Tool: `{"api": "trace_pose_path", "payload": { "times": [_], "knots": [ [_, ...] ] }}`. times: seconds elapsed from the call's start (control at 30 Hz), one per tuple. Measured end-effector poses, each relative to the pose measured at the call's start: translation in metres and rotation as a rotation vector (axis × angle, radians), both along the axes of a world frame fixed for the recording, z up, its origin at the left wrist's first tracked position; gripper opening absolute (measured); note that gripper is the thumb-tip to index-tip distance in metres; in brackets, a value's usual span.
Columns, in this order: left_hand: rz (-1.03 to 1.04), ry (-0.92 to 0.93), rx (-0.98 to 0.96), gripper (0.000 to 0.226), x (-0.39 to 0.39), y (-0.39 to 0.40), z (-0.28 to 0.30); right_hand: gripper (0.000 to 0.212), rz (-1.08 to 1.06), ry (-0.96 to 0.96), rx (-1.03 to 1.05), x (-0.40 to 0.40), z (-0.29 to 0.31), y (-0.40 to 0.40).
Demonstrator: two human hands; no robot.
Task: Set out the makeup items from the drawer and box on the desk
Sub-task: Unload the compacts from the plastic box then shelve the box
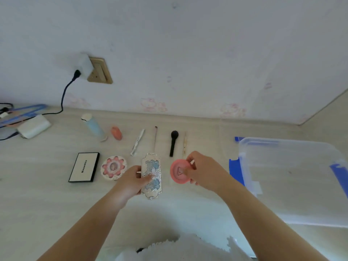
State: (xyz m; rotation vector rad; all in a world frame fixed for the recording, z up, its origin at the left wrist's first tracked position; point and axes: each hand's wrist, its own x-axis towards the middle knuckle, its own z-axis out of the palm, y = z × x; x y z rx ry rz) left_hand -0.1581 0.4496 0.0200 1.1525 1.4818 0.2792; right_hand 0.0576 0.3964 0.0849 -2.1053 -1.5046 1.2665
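Observation:
My left hand (pixel 131 180) grips an ornate silver-and-blue palette (pixel 151 167) by its left edge, low over the desk (pixel 47 194). My right hand (pixel 202 171) pinches a round pink compact (pixel 178 172) just to the right of it. Laid out on the desk are a white palette with a black rim (pixel 84 167), a flower-patterned round compact (pixel 113 167), a pale blue tube (pixel 93 126), an orange sponge (pixel 116 133), a white pen-like stick (pixel 137 142), a thin brush (pixel 155 137), a black brush (pixel 173 143) and a slim pale pencil (pixel 184 145).
A clear plastic box (pixel 293 178) with blue clasps stands on the right of the desk. At the far left lie a white charger pack (pixel 33 126), cables and a blue lanyard (pixel 22 112). A black cord runs up to a wall socket (pixel 99 72).

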Motion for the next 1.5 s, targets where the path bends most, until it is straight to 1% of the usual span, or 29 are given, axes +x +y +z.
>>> {"api": "trace_pose_path", "payload": {
  "times": [0.1, 0.2, 0.27, 0.4, 0.57, 0.7, 0.87, 0.9, 1.0, 1.07, 1.13, 1.23, 1.4, 1.5],
  "knots": [
    [-0.038, 0.026, -0.032, 0.027, -0.010, 0.002, -0.018, 0.022, -0.046, 0.037, -0.136, -0.013, -0.034, -0.002],
    [-0.091, 0.053, -0.027, 0.034, -0.014, 0.003, -0.031, 0.020, -0.065, 0.075, -0.201, -0.019, -0.058, -0.004],
    [-0.131, 0.064, -0.010, 0.037, -0.016, 0.005, -0.038, 0.018, -0.078, 0.065, -0.210, -0.021, -0.071, -0.003],
    [-0.133, 0.054, 0.019, 0.039, -0.023, 0.007, -0.049, 0.018, -0.097, 0.061, -0.203, -0.024, -0.085, 0.001],
    [-0.165, 0.038, 0.005, 0.042, -0.030, 0.007, -0.056, 0.016, -0.124, 0.042, -0.193, -0.028, -0.096, 0.005],
    [-0.262, 0.092, 0.061, 0.043, -0.025, 0.006, -0.054, 0.016, -0.182, 0.009, -0.148, -0.032, -0.103, 0.005],
    [-0.363, 0.149, 0.212, 0.062, -0.012, 0.004, -0.050, 0.021, -0.231, -0.067, -0.095, -0.035, -0.107, 0.006],
    [-0.384, 0.183, 0.240, 0.069, -0.009, 0.003, -0.050, 0.022, -0.244, -0.079, -0.087, -0.035, -0.107, 0.006],
    [-0.433, 0.281, 0.285, 0.101, 0.001, -0.002, -0.052, 0.022, -0.278, -0.099, -0.073, -0.033, -0.108, 0.006],
    [-0.465, 0.366, 0.344, 0.112, 0.006, -0.005, -0.052, 0.023, -0.292, -0.113, -0.068, -0.030, -0.109, 0.005],
    [-0.481, 0.423, 0.402, 0.113, 0.008, -0.005, -0.056, 0.022, -0.300, -0.119, -0.067, -0.028, -0.109, 0.004],
    [-0.507, 0.439, 0.439, 0.110, 0.012, -0.002, -0.059, 0.019, -0.333, -0.092, -0.070, -0.024, -0.111, 0.001],
    [-0.497, 0.464, 0.428, 0.087, 0.022, -0.001, -0.053, 0.018, -0.354, -0.073, -0.059, -0.022, -0.113, 0.001],
    [-0.482, 0.479, 0.446, 0.084, 0.024, -0.001, -0.051, 0.017, -0.357, -0.069, -0.062, -0.020, -0.115, 0.002]
  ]
}}
